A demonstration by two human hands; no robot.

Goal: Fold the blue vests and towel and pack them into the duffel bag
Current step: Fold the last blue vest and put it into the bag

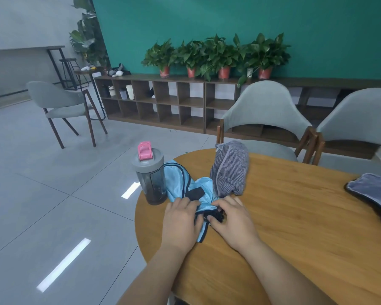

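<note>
Sky-blue mesh, soft and slippery: the light blue vest with dark trim is lying crumpled at the left edge of the round wooden table, partly spilling over it. My left hand is pressing down on it, though whether its bent fingers are gripping I cannot tell. My right hand is pinching the vest's black trim. It is limp and light, so I am judging the stiffer hem the best hold. The grey striped towel is bunched towards the far edge.

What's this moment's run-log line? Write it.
step: folding | left hand: holds blue vest | right hand: pinches its edge | towel: bunched on table
</note>
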